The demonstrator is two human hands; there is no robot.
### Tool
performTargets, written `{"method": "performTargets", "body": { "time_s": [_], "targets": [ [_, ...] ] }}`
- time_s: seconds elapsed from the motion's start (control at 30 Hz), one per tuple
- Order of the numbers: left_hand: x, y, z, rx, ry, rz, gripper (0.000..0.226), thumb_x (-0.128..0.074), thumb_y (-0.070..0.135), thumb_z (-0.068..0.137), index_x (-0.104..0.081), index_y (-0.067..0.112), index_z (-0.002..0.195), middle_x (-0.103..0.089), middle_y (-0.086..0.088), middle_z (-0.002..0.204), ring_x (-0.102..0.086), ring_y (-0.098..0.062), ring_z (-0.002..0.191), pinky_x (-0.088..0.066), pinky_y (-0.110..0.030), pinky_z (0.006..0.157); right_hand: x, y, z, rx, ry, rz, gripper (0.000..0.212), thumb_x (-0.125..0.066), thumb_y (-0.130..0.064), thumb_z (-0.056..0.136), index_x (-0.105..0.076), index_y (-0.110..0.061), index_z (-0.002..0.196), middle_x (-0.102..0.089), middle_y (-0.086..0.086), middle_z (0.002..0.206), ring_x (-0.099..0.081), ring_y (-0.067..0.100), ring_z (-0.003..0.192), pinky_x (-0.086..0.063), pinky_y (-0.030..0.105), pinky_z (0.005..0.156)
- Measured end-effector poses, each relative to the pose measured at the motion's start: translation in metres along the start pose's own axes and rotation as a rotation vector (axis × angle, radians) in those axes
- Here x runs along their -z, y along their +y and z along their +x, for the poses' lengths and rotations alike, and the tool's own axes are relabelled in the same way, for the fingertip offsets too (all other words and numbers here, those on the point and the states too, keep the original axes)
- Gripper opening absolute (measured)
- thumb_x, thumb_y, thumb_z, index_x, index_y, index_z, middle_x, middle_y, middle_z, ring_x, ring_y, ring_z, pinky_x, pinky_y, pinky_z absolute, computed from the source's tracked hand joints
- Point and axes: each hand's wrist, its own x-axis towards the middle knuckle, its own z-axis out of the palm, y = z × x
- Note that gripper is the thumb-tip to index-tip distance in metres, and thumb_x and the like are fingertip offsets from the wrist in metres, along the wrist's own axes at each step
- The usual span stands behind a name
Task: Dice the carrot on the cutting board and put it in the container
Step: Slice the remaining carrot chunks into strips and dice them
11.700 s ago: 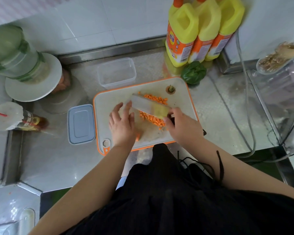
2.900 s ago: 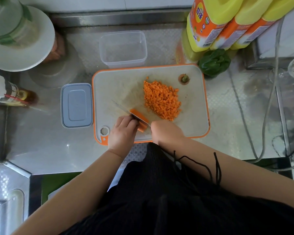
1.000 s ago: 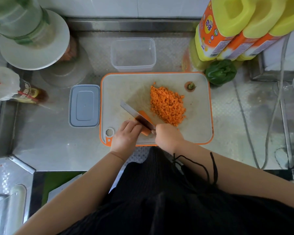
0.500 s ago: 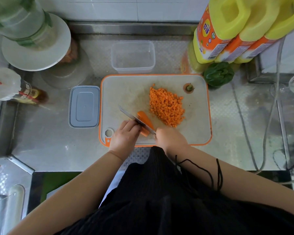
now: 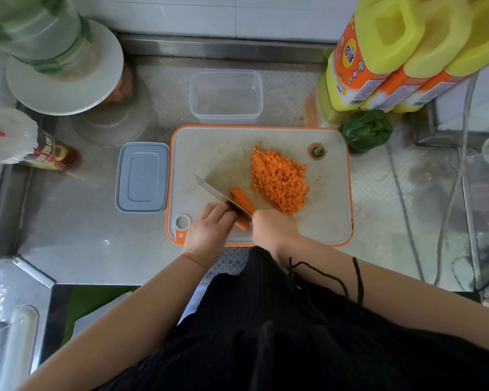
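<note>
1. Head view: left hand point(image 5: 209, 230) fingers curled down on carrot piece point(image 5: 242, 203), near edge of cutting board point(image 5: 209, 148).
2. Right hand point(image 5: 274, 228) clenched round knife point(image 5: 222, 197) handle, blade across the piece.
3. Diced carrot point(image 5: 278, 183) heaped mid-board, carrot top point(image 5: 318, 150) at far right corner.
4. Container point(image 5: 226, 95) on bench point(image 5: 82, 221) behind board; lid point(image 5: 142, 177) left of board.

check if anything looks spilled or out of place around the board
Little stands out. One carrot cube lies apart from the diced pile, still on the board. The carrot top sits in the far right corner. The container holds nothing yet, and its lid lies left of the board.
</note>
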Motion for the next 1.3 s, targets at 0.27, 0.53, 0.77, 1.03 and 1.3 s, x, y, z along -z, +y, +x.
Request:
{"method": "performTargets", "body": {
  "time_s": [0.27,0.53,0.77,1.03,1.3],
  "targets": [
    [-0.001,-0.004,0.0,-0.043,0.035,0.013,0.022,-0.076,-0.005,0.076,-0.069,0.007,0.092,-0.065,-0.008,0.098,-0.053,-0.025,0.094,-0.056,-0.037,0.072,-0.003,0.019,0.006,0.007,0.017,0.148,0.028,-0.043,-0.029,0.1,-0.048,-0.011,0.08,-0.051,0.004,0.073,-0.053,0.026,0.07,-0.04,0.033,0.06],
    [0.003,-0.005,0.0,-0.042,0.006,0.002,0.026,-0.076,-0.008,0.074,-0.07,0.007,0.094,-0.065,-0.008,0.098,-0.055,-0.025,0.095,-0.058,-0.037,0.067,-0.017,0.029,-0.006,0.074,0.056,0.076,0.015,-0.044,-0.018,0.098,-0.047,-0.013,0.083,-0.047,0.0,0.07,-0.054,0.024,0.071,-0.037,0.029,0.054],
    [0.003,-0.006,0.0,-0.035,0.02,-0.025,0.025,-0.078,-0.008,0.073,-0.07,0.005,0.094,-0.065,-0.01,0.098,-0.056,-0.026,0.094,-0.058,-0.039,0.063,-0.007,0.017,-0.01,0.029,-0.025,0.012,0.01,-0.048,-0.011,0.094,-0.057,-0.007,0.097,-0.049,0.002,0.071,-0.058,0.026,0.076,-0.042,0.033,0.063],
    [0.0,-0.007,0.0,-0.041,0.026,-0.047,0.023,-0.076,-0.006,0.078,-0.073,0.006,0.097,-0.067,-0.009,0.098,-0.057,-0.026,0.095,-0.058,-0.038,0.07,0.016,-0.006,-0.007,-0.005,-0.062,-0.057,0.012,-0.046,-0.001,0.091,-0.051,-0.011,0.089,-0.043,0.001,0.068,-0.046,0.019,0.063,-0.04,0.029,0.064],
    [-0.001,-0.01,-0.001,-0.073,0.017,-0.018,0.023,-0.074,-0.004,0.079,-0.072,0.006,0.099,-0.066,-0.009,0.101,-0.06,-0.027,0.096,-0.057,-0.037,0.073,-0.017,0.009,0.002,0.012,0.02,0.058,0.007,-0.053,-0.013,0.091,-0.058,-0.009,0.088,-0.055,0.003,0.076,-0.061,0.026,0.075,-0.048,0.033,0.062]
  ]
}}
